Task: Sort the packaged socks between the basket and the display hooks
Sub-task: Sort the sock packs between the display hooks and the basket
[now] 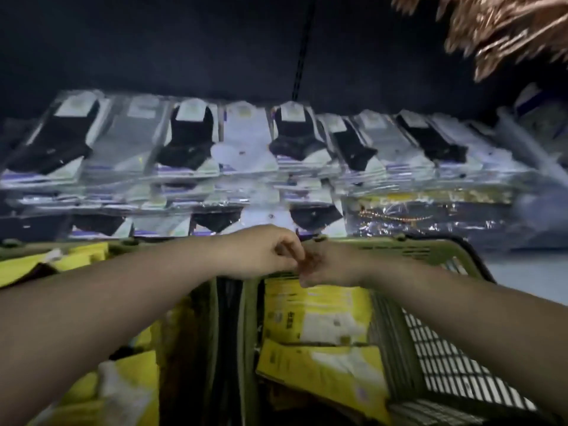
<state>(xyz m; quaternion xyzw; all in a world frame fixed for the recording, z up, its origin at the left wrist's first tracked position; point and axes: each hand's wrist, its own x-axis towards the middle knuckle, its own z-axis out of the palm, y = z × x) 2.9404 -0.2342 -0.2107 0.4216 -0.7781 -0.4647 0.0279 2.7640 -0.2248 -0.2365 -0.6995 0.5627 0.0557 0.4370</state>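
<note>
Dim shop light falls on a dark back panel (153, 41), where rows of hanging sock packs (242, 139) overlap in clear wrappers, black and white pairs alternating. The hooks themselves are hidden behind them.

The yellow sock packs (316, 321) lie flat in the green basket (430, 250), stacked, with their long sides running roughly across your view. The top one sits just under and on your side of your right hand (329, 265), so that hand is the nearer one for a pickup. The display rows lie up and away from both hands.

Your left hand (264, 253) meets the right over the basket's far rim, with fingers curled and touching. I cannot tell whether either hand pinches anything, because the contact point is blurred.

A second basket (123, 244) with more yellow packs stands at the left. Coppery tinsel (507, 32) hangs at the upper right, above pale floor (528, 272).
</note>
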